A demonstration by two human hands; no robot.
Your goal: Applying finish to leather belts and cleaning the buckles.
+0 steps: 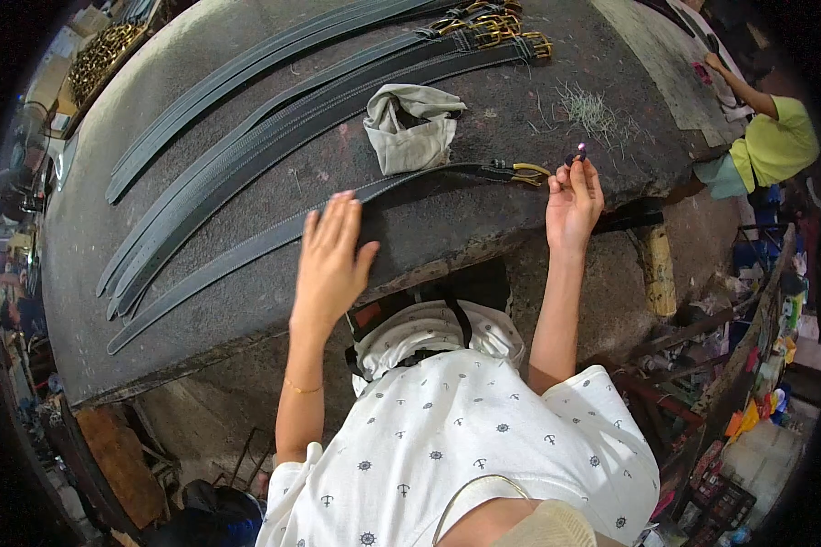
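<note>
A single dark belt (237,260) lies across the near part of the table, its gold-coloured buckle (529,171) toward the right. My left hand (333,246) is open with fingers stretched out, over or on the belt's middle; whether it presses down I cannot tell. Raised just right of the buckle, my right hand (575,196) pinches a small dark lighter (576,159) with a pinkish-purple glow at its tip; the fingers partly hide it. Beyond the belt sits a crumpled pale grey cloth (410,132).
Several dark belts with gold buckles (493,32) lie in rows farther back on the dark table (274,173). A heap of cut thread ends (593,109) is at the right. A person in a yellow top (780,141) works at the far right. Many buckles fill a container (105,59) at far left.
</note>
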